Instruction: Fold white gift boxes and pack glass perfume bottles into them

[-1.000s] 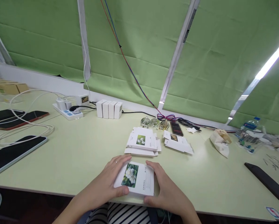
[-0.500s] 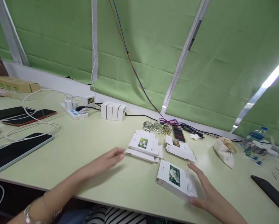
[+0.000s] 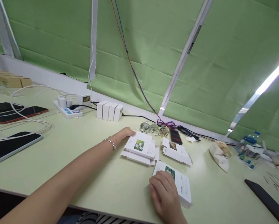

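Note:
My right hand is closed at the left end of a white carton with a white-flower picture, its fingers curled over the end and covering part of the picture. My left hand reaches forward to the back left corner of a stack of flattened white cartons; its fingertips are mostly hidden there, so I cannot tell their grip. Behind the stack stand three round glass bottles. Another unfolded carton lies to the right of the stack.
Several small white boxes stand in a row near a power strip. Phones and white cables lie at left. At right are a crumpled cloth bag, a water bottle and a dark flat object.
My left hand has moved forward to the stack's back corner. My right hand has shifted from the carton's right side to its left end and curled its fingers.

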Demonstrator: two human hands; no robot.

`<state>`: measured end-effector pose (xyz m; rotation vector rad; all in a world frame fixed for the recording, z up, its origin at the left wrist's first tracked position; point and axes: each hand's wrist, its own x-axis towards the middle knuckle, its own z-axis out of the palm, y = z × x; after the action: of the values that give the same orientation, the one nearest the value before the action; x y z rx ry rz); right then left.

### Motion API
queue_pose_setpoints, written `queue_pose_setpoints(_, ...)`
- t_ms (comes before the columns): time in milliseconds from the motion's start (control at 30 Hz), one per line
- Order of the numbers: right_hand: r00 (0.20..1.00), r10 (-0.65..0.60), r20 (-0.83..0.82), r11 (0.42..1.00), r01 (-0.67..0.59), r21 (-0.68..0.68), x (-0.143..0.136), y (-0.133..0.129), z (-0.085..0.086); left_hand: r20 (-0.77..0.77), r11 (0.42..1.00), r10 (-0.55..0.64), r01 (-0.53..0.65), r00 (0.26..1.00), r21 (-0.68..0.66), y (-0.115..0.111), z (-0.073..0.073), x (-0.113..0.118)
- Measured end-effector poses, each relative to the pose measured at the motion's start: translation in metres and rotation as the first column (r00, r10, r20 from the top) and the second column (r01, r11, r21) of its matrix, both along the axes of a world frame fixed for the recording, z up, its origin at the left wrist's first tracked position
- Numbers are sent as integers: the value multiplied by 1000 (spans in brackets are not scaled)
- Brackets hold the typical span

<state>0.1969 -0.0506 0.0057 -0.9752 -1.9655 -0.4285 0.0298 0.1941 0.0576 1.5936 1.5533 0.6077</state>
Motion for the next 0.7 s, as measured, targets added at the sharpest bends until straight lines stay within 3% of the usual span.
queue_pose_setpoints(100,1000,7,-21,1000,-7,-15,1,0,3,62,999,26,-27,998,18,-4,7,-4)
queue_pose_setpoints(233,999,10,-32,1000,-10,-3,0,2,4,202,978,48,-88,978,191,-23,35,-33)
queue_pose_setpoints(333,999,15,-37,1000,-15,-5,-1,3,2,307,923,71,-179,949,342,-61,57,-64)
queue_pose_setpoints(400,999,18,-37,1000,-18,-3,0,3,0,353,896,64,-209,934,392,-98,61,-83)
queue_pose_setpoints(467,999,25,-27,1000,-25,2,0,1,-1,409,883,25,-212,912,418,-138,51,-96)
queue_pose_setpoints(567,998,55,11,998,-54,-21,2,-2,-2,369,917,36,-178,929,356,-187,13,-102)
queue_pose_setpoints(700,996,72,61,978,-58,-200,0,-5,-4,149,936,60,-107,987,336,-216,-38,-97)
